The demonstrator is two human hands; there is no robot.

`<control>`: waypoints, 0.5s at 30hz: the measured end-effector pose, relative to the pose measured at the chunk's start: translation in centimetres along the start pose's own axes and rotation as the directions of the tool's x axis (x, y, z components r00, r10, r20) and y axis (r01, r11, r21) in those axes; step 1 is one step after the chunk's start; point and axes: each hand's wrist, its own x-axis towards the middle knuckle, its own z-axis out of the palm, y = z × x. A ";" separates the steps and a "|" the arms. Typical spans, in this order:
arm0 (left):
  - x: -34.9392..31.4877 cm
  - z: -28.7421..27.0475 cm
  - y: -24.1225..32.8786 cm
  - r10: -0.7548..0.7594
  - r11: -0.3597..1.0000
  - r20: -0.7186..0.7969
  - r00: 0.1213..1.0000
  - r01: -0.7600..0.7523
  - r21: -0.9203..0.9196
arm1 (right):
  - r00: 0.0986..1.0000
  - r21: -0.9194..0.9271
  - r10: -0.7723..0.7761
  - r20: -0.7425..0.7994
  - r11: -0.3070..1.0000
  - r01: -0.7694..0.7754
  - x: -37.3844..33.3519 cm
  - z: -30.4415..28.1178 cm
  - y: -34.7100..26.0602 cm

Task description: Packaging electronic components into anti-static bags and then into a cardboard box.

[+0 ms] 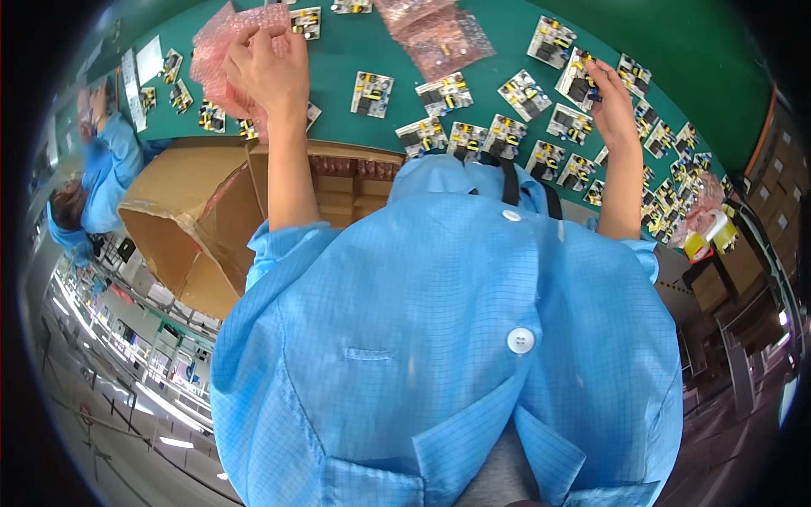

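At the far left of the green table, my left hand (269,74) has its fingers curled on a pink bubble-wrap bag (211,57), gripping it near its upper part. Whether anything lies inside that bag I cannot tell. Over on the right, my right hand (615,106) holds a circuit board (576,79) by its right edge, slightly tilted. The board is white with black and yellow parts. Similar circuit boards (524,95) lie spread around it, and one more board (372,94) lies between my two hands.
More pink bubble wrap (443,42) lies at the table's far middle. An open cardboard box (190,182) stands against the near left edge, beside a box with dividers (346,186). Crowded boards (667,207) fill the right end. Another person in blue (106,177) works at far left.
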 end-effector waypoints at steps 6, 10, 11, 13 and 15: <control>1.8 -0.8 10.5 0.087 0.919 0.050 0.995 -0.061 -0.391 | 0.992 0.205 -0.102 -0.080 0.972 0.116 3.4 -6.4 -1.1; 4.3 -0.6 22.3 0.263 0.739 0.091 0.960 -0.140 -0.659 | 0.983 0.230 -0.152 -0.106 0.958 0.173 7.0 -12.4 -3.4; 5.1 -0.2 25.4 0.308 0.704 0.095 0.947 -0.160 -0.692 | 0.976 0.247 -0.185 -0.113 0.946 0.208 8.3 -13.8 -3.7; 4.0 5.0 30.1 0.222 0.435 -0.158 0.962 -0.243 -0.867 | 0.968 0.311 -0.230 -0.100 0.917 0.250 11.3 -16.3 -4.4; 5.0 6.7 34.6 0.440 0.472 -0.099 0.893 -0.324 -0.820 | 0.963 0.334 -0.243 -0.113 0.904 0.267 13.9 -19.2 -3.9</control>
